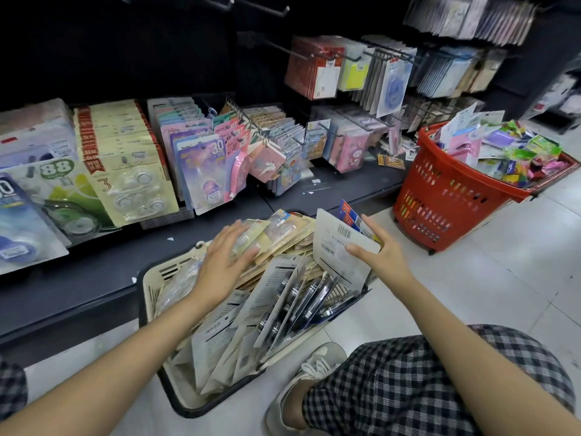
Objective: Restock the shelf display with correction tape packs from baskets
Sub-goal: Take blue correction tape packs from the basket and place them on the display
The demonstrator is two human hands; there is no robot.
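beige packs (276, 237) lie just under my spread left hand (224, 265) at the cream basket's (151, 278) far end, long axes toward the shelf (94, 278), while my right hand (382, 256) pinches a white pack (338, 247).

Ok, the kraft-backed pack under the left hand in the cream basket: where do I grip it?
Take the kraft-backed pack by its flat card edge, from above. It lies face-up on the pile, and the left hand hovers open over its clear blister, which looks too rounded for a pinch.

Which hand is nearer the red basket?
Right. The right hand, holding a white pack, is just left of the red basket; the left hand hovers over the beige basket, farther left.
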